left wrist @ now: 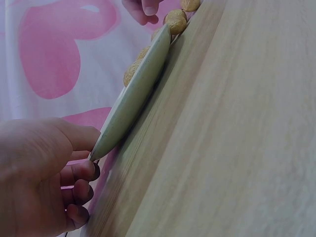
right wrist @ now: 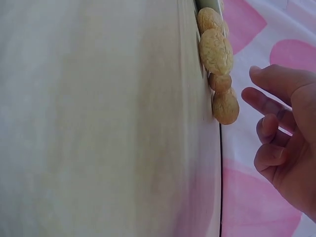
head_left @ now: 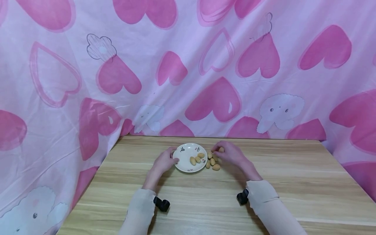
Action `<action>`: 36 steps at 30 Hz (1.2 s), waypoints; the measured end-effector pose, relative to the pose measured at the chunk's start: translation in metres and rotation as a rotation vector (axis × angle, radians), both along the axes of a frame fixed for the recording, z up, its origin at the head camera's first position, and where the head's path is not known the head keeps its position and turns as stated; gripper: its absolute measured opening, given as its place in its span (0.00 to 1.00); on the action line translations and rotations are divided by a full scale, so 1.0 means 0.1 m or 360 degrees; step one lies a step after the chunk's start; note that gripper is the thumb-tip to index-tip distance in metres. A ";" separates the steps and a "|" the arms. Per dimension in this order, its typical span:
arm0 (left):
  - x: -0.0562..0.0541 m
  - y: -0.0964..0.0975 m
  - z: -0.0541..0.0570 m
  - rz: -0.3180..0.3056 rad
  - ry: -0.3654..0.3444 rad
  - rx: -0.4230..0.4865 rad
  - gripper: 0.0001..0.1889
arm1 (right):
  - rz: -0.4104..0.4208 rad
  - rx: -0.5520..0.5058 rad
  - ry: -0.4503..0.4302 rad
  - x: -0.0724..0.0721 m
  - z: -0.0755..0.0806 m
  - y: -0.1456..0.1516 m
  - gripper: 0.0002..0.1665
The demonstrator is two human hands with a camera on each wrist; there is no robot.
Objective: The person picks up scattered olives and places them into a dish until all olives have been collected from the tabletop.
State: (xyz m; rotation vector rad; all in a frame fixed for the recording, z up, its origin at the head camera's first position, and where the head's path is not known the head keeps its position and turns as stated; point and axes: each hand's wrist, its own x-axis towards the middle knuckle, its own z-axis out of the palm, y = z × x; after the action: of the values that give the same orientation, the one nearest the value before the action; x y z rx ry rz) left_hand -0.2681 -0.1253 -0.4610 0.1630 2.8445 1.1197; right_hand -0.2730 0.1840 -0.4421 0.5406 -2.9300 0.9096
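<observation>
A round white plate with small dark prints lies on the table, three tan walnuts on its right half. My left hand pinches the plate's left rim; in the left wrist view the thumb is over the edge and the fingers are beneath it. Several more walnuts are bunched on the table against the plate's right side. Over that bunch hovers my right hand. In the right wrist view its thumb and forefinger stand apart with nothing between them, just off the walnuts.
The wood-grain table ends at the back against a pink and white heart-patterned cloth, which also hangs at both sides. A black wrist camera sits at the left cuff, another camera at the right.
</observation>
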 end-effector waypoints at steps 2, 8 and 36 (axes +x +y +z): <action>0.00 0.00 0.00 -0.0001 -0.0001 -0.0003 0.31 | -0.0022 0.0007 -0.0019 -0.01 -0.02 0.02 0.09; 0.00 0.00 0.00 -0.0022 0.0015 0.0003 0.32 | -0.0051 -0.0016 -0.0056 -0.02 -0.02 0.09 0.08; 0.01 -0.02 0.00 -0.0030 0.0020 0.0028 0.32 | -0.0050 0.0016 -0.0232 -0.08 -0.04 0.16 0.10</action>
State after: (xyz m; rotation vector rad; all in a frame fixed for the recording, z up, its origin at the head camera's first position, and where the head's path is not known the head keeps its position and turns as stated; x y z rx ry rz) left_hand -0.2676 -0.1276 -0.4612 0.1983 2.8388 1.1447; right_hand -0.2805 0.1998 -0.4458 0.4451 -3.0639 0.9708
